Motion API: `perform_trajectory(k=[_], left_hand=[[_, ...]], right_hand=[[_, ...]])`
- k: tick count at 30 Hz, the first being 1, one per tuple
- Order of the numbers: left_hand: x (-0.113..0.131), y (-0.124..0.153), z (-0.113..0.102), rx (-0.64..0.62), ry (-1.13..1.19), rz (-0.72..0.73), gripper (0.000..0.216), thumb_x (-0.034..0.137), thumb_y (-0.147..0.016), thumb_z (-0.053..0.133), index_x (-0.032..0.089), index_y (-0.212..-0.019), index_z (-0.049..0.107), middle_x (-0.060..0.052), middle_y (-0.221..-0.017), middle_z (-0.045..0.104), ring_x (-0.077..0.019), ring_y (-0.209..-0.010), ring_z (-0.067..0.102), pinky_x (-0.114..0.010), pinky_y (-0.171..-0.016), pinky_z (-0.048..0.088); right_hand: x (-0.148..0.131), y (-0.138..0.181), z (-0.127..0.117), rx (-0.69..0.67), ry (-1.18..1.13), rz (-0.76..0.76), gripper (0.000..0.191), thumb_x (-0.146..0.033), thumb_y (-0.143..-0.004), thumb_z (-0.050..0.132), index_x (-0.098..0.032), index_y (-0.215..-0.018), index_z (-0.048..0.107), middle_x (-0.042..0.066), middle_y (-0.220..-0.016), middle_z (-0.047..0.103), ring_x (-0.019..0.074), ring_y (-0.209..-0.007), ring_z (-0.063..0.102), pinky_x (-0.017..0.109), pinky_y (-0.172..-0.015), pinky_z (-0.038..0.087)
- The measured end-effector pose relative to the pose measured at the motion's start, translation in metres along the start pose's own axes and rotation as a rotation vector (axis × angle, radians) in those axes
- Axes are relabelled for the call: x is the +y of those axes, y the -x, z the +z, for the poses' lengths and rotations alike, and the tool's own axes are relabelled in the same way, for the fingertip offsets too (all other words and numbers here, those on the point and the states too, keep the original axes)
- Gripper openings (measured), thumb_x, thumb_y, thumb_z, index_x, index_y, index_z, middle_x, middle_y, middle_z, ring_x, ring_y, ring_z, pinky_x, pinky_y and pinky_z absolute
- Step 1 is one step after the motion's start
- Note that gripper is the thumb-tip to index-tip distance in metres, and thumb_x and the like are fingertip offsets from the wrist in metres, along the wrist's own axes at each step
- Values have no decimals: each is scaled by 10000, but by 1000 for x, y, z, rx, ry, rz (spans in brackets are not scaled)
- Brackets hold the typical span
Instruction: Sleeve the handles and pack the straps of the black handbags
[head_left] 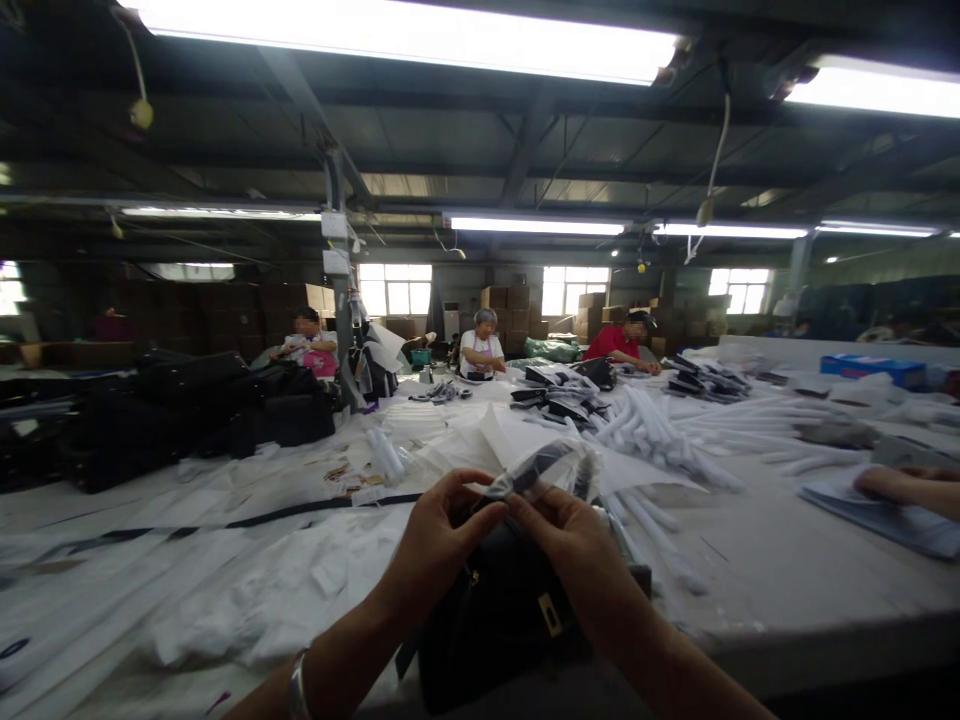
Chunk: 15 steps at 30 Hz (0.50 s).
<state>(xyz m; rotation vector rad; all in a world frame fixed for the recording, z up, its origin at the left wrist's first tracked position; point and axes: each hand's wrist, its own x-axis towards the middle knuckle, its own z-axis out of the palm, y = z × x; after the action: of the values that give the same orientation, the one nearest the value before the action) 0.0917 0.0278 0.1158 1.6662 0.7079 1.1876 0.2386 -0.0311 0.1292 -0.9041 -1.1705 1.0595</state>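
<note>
A factory workroom, busy with hand work.

From where I stand, long tube lights hang under a dark ceiling with beams; several co-workers are busy around a broad white work surface heaped with black goods and white tubes, while brown cartons stand stacked towards the far wall, near the windows.

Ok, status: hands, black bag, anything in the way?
Left grip, right grip: pinching clear plastic. Black bag: beneath, gold clasp visible. White sheets lie beyond, not blocking.
</note>
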Motion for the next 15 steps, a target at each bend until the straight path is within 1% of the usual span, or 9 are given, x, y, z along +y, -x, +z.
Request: perform_trajectory(k=[3, 5, 7, 8, 10, 12, 13, 15], left_hand=[[-1, 0, 0, -9, 59, 0, 285, 364, -799, 739, 201, -1019, 656, -24, -867, 728, -174, -806, 651, -250, -725, 474], [-2, 0, 0, -22, 118, -22, 281, 370, -813, 724, 197, -1023, 655, -32, -895, 729, -187, -836, 659, -261, -740, 484], [-3, -1, 1, -23, 167, -48, 284, 381, -820, 714, 193, -1024, 653, -28, -884, 721, -190, -839, 661, -261, -733, 489], [-3, -3, 1, -17, 176, -54, 279, 382, -821, 713, 193, -1018, 655, -23, -873, 715, -187, -837, 659, -256, -731, 489], [-4, -5, 2, 0, 168, -39, 248, 367, -819, 717, 194, -990, 671, -18, -906, 709, -180, -878, 651, -248, -764, 485], [-4, -7, 1, -5, 150, -20, 207, 348, -813, 724, 195, -948, 690, -28, -1027, 701, -185, -958, 640, -243, -811, 477], [-3, -7, 1, -17, 148, -21, 194, 344, -808, 728, 195, -929, 696, -33, -1101, 688, -190, -989, 636, -245, -823, 476], [1, -7, -1, -53, 139, -40, 191, 346, -795, 736, 188, -896, 698, -44, -1212, 654, -199, -994, 639, -252, -813, 481]], right_hand=[[9, 2, -1, -38, -19, -50, 444, -499, -778, 726, -218, -1120, 686, 68, -1108, 731, 289, -1085, 652, 408, -970, 494], [21, 3, -1, 0, -5, -69, 445, -450, -801, 723, -219, -1175, 649, 75, -1201, 694, 276, -1157, 615, 408, -1038, 443], [35, 5, 2, 45, -8, -45, 535, -423, -792, 741, -217, -1260, 584, 89, -1256, 666, 272, -1199, 590, 411, -1052, 432], [42, 6, 5, 33, -27, -23, 599, -414, -781, 754, -216, -1306, 543, 95, -1258, 664, 272, -1206, 586, 415, -1049, 436], [54, 7, 13, -50, -66, 14, 665, -400, -770, 765, -209, -1350, 500, 99, -1210, 691, 277, -1174, 611, 425, -1025, 457], [61, 7, 21, -113, -32, -12, 589, -382, -786, 750, -201, -1308, 547, 92, -1140, 720, 287, -1103, 650, 426, -979, 489], [61, 6, 23, -107, 14, -50, 514, -374, -796, 738, -199, -1257, 593, 88, -1115, 726, 291, -1073, 662, 418, -954, 502], [59, 5, 26, -48, 125, -135, 358, -362, -821, 708, -199, -1137, 670, 81, -1086, 732, 294, -1038, 670, 401, -921, 513]])
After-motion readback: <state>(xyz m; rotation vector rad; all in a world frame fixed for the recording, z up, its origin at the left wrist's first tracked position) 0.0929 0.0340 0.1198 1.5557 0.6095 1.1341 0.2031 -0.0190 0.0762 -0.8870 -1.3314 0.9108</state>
